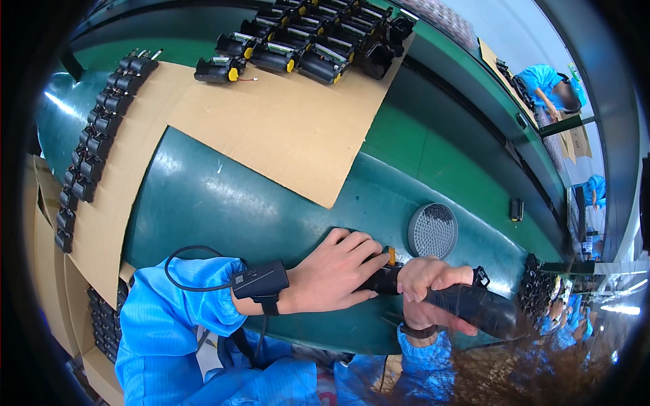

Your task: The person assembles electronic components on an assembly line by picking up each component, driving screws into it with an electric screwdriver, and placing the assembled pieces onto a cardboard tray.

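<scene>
head fisheye | head-worn, above | facing down | near green workbench (pixel 223 199)

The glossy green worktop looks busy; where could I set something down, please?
Bare green worktop lies between the brown cardboard sheet and the left hand; the sheet's near part is bare too. Crowded: its far end, holding black yellow-knobbed units, and around the right hand with its black handheld tool.

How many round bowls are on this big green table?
1: the grey bowl on the green table, right of the cardboard and beyond the black tool. Others could be hidden.
</scene>
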Available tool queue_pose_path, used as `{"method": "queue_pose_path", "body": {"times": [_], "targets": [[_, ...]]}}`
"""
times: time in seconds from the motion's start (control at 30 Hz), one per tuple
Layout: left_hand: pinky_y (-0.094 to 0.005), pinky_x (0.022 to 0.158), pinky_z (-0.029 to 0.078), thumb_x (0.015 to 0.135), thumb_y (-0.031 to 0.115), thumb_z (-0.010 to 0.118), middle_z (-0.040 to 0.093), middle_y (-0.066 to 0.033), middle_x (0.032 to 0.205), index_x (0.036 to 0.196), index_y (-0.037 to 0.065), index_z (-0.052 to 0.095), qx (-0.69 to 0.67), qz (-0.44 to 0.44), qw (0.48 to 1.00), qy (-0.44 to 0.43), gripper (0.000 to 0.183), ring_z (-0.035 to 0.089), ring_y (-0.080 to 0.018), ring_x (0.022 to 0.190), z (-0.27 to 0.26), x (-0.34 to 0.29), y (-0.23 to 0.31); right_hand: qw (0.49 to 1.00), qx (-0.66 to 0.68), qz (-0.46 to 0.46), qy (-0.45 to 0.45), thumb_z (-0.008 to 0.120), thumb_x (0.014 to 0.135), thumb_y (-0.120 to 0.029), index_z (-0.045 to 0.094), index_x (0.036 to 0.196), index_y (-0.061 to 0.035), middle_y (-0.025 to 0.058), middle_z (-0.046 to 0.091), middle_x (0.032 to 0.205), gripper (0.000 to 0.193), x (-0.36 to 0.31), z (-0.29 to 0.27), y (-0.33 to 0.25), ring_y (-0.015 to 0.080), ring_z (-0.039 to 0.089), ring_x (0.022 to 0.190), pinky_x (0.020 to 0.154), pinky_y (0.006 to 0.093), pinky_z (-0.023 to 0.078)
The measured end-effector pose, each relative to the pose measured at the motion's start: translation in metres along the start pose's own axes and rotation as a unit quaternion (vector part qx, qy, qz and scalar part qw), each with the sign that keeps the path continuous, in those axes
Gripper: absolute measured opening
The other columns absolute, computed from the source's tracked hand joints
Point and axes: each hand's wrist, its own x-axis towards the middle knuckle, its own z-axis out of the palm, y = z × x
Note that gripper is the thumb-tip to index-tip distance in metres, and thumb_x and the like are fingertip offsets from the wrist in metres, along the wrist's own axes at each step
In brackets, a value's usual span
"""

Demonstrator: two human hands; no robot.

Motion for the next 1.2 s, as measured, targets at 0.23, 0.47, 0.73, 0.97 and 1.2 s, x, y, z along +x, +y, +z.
{"method": "queue_pose_path", "body": {"times": [0.23, 0.47, 0.73, 0.97, 1.2], "targets": [[-0.0459, 0.104, 0.038, 0.089, 0.04, 0.074, 0.057, -0.0115, 0.127, 0.134, 0.003, 0.06, 0.005, 0.002, 1.0, 0.011, 0.061, 0.051, -0.0295, 0.125, 0.0, 0.0, 0.001, 0.997, 0.053, -0.003, 0.049, 0.056, 0.076, -0.092, 0.05, 0.098, -0.0048, 0.0066, 0.055, 0.065, 0.09, -0.001, -0.001, 0.005, 0.0189, 0.053, 0.051, 0.046, 0.0338, 0.048], [-0.0454, 0.104, 0.038, 0.087, 0.037, 0.077, 0.057, -0.0125, 0.129, 0.136, 0.002, 0.059, 0.02, 0.006, 1.0, 0.001, 0.062, 0.051, -0.0304, 0.126, -0.001, 0.003, 0.003, 0.996, 0.004, -0.086, 0.029, 0.052, 0.087, -0.085, 0.048, 0.101, -0.0076, 0.0037, 0.05, 0.065, 0.079, 0.007, -0.008, -0.031, 0.0165, 0.049, 0.05, 0.045, 0.032, 0.043], [-0.046, 0.102, 0.042, 0.08, 0.021, 0.082, 0.056, -0.0109, 0.13, 0.131, 0.006, 0.061, -0.035, 0.03, 0.999, 0.026, 0.058, 0.052, -0.0326, 0.124, -0.024, -0.002, 0.018, 0.976, -0.003, -0.097, 0.196, 0.044, 0.087, -0.09, 0.046, 0.1, -0.0087, 0.0017, 0.045, 0.06, 0.082, -0.007, -0.054, -0.045, 0.0129, 0.043, 0.045, 0.041, 0.0281, 0.038], [-0.0452, 0.104, 0.048, 0.078, 0.013, 0.079, 0.052, -0.0125, 0.136, 0.128, 0.012, 0.062, 0.168, -0.173, 0.97, 0.019, 0.053, 0.051, -0.0359, 0.128, -0.113, -0.057, 0.038, 0.964, 0.004, -0.128, 0.232, 0.059, 0.086, -0.083, 0.046, 0.1, -0.0077, 0.0018, 0.047, 0.063, 0.077, -0.021, -0.058, -0.067, 0.0119, 0.047, 0.05, 0.042, 0.0237, 0.039], [-0.0495, 0.101, 0.052, 0.081, 0.003, 0.066, 0.039, -0.0217, 0.153, 0.139, 0.016, 0.06, 0.255, -0.143, 0.956, -0.011, 0.06, 0.041, -0.0457, 0.142, -0.078, -0.091, 0.045, 0.985, 0.005, -0.138, 0.105, 0.044, 0.086, -0.09, 0.052, 0.103, -0.0062, 0.0087, 0.052, 0.066, 0.086, -0.034, -0.051, -0.084, 0.0216, 0.049, 0.054, 0.051, 0.0357, 0.044]]}}
